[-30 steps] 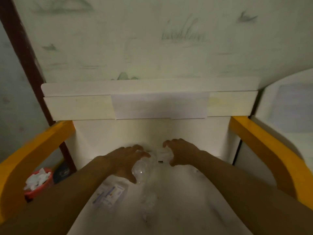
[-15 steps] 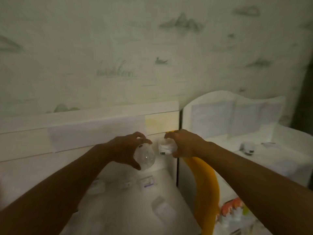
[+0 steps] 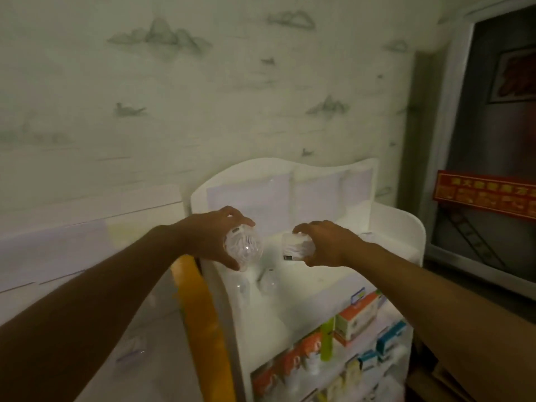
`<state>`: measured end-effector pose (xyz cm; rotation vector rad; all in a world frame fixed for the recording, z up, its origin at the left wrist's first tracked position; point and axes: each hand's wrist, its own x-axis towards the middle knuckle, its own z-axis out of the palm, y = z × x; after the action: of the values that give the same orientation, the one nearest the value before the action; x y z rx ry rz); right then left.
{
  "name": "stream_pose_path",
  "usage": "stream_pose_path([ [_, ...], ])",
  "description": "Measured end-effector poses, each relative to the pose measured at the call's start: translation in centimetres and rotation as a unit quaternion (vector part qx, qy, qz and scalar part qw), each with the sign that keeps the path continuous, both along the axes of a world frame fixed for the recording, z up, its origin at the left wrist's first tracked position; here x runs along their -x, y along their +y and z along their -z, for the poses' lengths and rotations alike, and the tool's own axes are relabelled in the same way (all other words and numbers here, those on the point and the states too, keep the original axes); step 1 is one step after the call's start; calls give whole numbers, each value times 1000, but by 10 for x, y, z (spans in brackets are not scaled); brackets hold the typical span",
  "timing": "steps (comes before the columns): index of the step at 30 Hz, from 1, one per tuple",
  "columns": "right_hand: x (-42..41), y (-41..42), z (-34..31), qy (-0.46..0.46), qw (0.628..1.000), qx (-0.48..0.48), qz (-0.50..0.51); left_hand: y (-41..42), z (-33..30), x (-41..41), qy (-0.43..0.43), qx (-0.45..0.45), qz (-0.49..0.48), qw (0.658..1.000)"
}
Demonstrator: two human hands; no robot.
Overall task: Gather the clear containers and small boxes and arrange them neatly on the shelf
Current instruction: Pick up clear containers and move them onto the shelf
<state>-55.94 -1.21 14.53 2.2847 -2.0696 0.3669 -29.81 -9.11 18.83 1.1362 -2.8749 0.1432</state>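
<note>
Two hands are each gripping one thing above the white shelf (image 3: 406,227): left hand (image 3: 213,236) a clear container (image 3: 243,248), right hand (image 3: 324,242) a small box (image 3: 294,246); two clear containers (image 3: 268,281) are sitting on the shelf below

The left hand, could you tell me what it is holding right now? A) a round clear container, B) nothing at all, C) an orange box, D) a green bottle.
A: the left hand has its fingers and thumb curled round a round clear container, held in the air above the white shelf, while the right hand grips a small clear box.
</note>
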Motion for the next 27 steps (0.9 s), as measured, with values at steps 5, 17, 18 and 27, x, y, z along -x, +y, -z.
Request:
stream_pose_path([
  [5,74,-5,42,-21,999,-36,22,-8,48,85,-17,-15,32,999],
  [17,171,-87,136,-27,989,-119,80,-91,146,201,-75,-55,78,993],
  [18,175,-99,143,-27,988,-128,84,-103,150,208,-68,-60,77,993],
  [27,204,-181,192,-42,980,-179,77,-178,183,232,-6,-134,30,990],
])
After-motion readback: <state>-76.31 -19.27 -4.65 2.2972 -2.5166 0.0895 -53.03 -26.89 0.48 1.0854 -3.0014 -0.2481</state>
